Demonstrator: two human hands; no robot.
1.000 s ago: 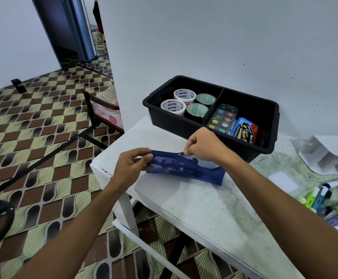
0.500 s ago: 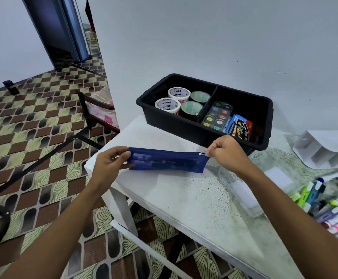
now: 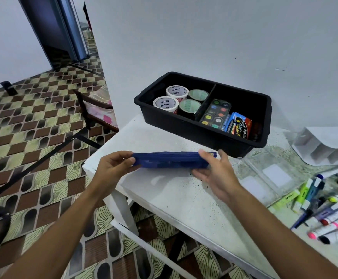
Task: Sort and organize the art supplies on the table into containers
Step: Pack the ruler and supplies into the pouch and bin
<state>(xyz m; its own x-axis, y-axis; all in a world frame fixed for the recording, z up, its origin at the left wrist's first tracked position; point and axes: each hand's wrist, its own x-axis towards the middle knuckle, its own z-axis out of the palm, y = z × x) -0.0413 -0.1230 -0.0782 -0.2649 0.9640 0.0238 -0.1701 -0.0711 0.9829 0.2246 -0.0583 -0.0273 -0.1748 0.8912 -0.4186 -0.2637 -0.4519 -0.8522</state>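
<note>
A person holds a flat blue pencil pouch level in the air, just above the near-left corner of a white table. The pouch's long axis runs left to right across the view, edge-on to the camera. The left hand pinches the pouch's left end between thumb and curled fingers. The right hand supports the right end with fingers fairly straight, thumb over the top edge, more cradling than clamping. Whether the zip is fully closed cannot be told. Just beyond the pouch's right end sits a black divided bin, with tape rolls in its left compartment and a paint palette in its right. The bin lies nearer the right hand. Loose markers lie well apart, at the far right of the table.
</note>
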